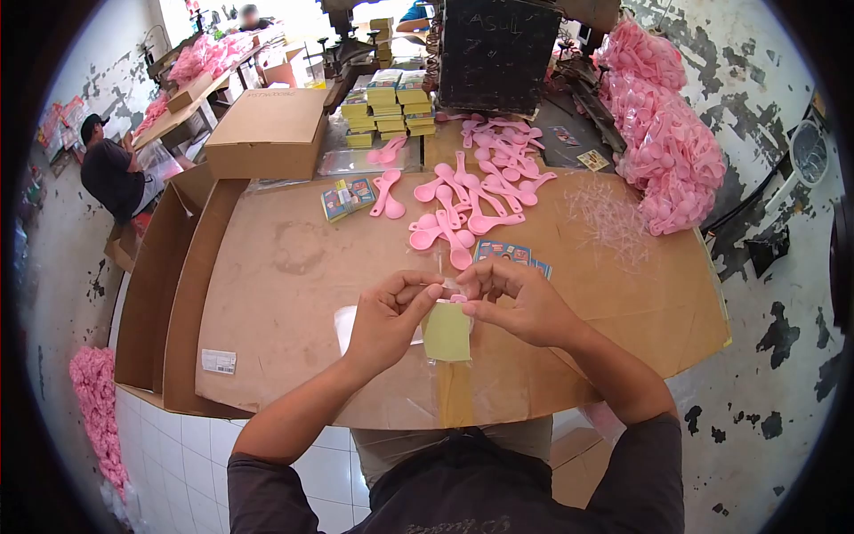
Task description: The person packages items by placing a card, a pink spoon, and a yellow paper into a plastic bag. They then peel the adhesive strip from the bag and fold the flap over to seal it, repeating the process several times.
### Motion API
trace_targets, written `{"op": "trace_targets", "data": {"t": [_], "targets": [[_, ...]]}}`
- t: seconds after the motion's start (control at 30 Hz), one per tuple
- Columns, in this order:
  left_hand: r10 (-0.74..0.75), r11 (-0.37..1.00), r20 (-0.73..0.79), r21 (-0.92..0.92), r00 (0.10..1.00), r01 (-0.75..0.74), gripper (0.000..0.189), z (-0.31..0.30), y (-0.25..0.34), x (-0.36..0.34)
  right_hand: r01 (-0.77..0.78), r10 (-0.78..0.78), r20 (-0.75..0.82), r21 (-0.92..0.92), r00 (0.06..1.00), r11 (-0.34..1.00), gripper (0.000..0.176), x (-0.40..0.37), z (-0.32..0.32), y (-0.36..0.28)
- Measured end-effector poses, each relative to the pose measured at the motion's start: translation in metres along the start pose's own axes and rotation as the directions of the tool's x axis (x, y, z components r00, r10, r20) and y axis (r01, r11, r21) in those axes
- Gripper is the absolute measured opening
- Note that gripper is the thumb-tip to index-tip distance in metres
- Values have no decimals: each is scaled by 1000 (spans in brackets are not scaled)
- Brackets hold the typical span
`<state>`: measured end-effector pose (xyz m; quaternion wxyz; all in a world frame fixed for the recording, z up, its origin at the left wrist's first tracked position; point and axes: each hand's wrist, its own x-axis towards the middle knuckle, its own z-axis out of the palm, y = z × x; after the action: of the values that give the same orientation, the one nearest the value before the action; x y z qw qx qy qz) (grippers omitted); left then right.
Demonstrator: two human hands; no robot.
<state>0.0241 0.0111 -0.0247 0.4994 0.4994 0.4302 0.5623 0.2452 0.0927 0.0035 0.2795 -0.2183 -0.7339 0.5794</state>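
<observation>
Well, L hand (387,316) & R hand (520,303) both pinch top of 1 little bag (447,336), its long side pointing to near edge of bench (294,267).

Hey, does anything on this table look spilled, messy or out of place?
Mostly the thin clear strips, strewn loose across the right side of the table like a spill. The pink spoons lie in an untidy heap, pointing every way. The small bag pinched between left hand and right hand looks fine.
</observation>
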Motion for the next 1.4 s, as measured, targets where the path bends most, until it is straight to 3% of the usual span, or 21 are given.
{"op": "trace_targets", "data": {"t": [0.03,0.13,0.23,0.33,0.53,0.73,0.93,1.03,1.13,1.23,1.4], "targets": [[5,1000,10,-9,1000,-5,23,-2,-2,0,-50,50,1,98,999,994,25,2,1,4],[11,1000,16,25,1000,-11,24,-3,-4,-1,-105,105,8,155,994,982,19,5,0,12],[9,997,55,-76,998,-5,25,-1,3,-1,-125,132,-21,198,991,972,20,4,-5,17],[-55,998,73,19,996,54,25,-7,2,0,-123,131,-60,126,990,984,21,3,-10,21],[-14,998,34,56,999,12,25,-5,-4,-1,-151,160,-42,162,986,975,19,2,-6,19],[96,989,65,103,993,-102,29,-1,-4,-2,-135,152,-112,143,982,980,16,0,-10,27],[-18,971,47,237,999,6,20,-11,-11,0,-117,130,-74,158,989,980,14,-1,-13,28],[-11,988,21,157,1000,8,19,-12,-17,1,-132,142,-59,140,988,981,14,-2,-18,26],[25,968,32,249,999,-33,20,-12,-9,0,-131,140,-88,97,986,987,13,-2,-16,26],[53,975,52,211,997,-63,21,-16,-16,0,-39,57,-90,183,994,982,12,-2,-15,33],[93,968,55,228,994,-103,21,-12,-6,0,20,-17,-34,115,999,993,13,-2,-24,36]]}}
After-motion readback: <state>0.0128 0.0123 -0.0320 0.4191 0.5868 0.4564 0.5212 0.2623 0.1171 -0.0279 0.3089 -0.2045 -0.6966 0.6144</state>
